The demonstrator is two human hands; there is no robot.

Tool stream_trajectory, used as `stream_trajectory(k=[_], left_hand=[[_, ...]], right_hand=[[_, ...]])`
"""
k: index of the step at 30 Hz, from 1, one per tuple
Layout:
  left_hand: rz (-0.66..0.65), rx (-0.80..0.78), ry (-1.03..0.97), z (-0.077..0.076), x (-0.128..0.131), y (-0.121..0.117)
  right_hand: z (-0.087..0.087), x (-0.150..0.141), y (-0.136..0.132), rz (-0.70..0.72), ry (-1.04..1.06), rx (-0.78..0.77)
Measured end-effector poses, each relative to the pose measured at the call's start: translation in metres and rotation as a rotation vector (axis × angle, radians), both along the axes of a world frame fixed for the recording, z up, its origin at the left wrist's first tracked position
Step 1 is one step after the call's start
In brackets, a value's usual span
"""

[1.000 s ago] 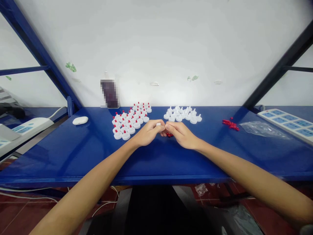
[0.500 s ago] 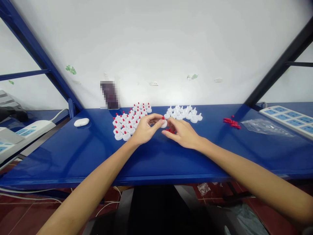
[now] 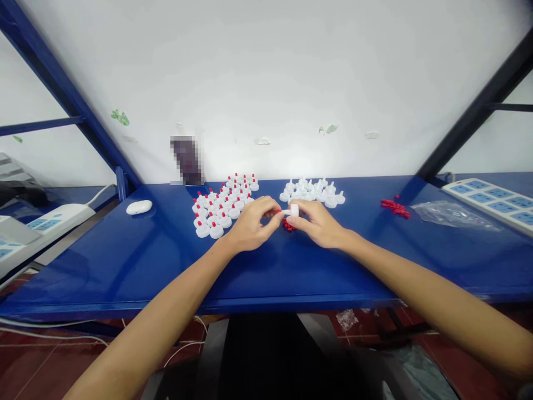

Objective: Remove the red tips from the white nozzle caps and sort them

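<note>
Over the shiny blue tabletop (image 3: 250,278), the right hand (image 3: 320,223) has its fingers around a white plastic cap (image 3: 295,210), spout pointing to nine o'clock. The left hand's (image 3: 252,225) fingers pinch a tiny red plastic piece (image 3: 278,211) at the spout's end. They probably need lining up straight.

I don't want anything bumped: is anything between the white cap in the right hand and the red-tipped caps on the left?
Yes: the left hand, pinching a red tip, lies between the white cap and the red-tipped caps. Nothing else visible does.
</note>
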State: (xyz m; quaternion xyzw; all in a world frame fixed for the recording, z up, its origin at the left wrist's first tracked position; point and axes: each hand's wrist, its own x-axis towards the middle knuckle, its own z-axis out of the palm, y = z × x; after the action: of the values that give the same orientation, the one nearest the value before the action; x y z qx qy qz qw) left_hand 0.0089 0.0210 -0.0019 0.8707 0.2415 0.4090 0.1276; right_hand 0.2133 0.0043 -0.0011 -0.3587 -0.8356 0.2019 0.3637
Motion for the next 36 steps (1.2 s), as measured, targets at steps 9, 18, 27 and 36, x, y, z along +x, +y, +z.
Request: stream_trajectory(k=[9,18,27,36], left_hand=[[0.014,0.159,0.304,-0.004,-0.001,-0.001],[-0.038,-0.081,0.124,0.004,0.004,-0.006],[-0.255,-0.727,-0.253,-0.009,0.012,0.003],[-0.396,-1.004,-0.368,-0.013,0.022,0.002]], right_hand=[[-0.004,-0.005,0.004,0.071,0.166,-0.241],[-0.004,-0.009,0.008,0.124,0.191,-0.237],[0.0,0.011,0.018,-0.075,-0.261,0.59],[0.006,0.009,0.02,-0.137,-0.311,0.879]])
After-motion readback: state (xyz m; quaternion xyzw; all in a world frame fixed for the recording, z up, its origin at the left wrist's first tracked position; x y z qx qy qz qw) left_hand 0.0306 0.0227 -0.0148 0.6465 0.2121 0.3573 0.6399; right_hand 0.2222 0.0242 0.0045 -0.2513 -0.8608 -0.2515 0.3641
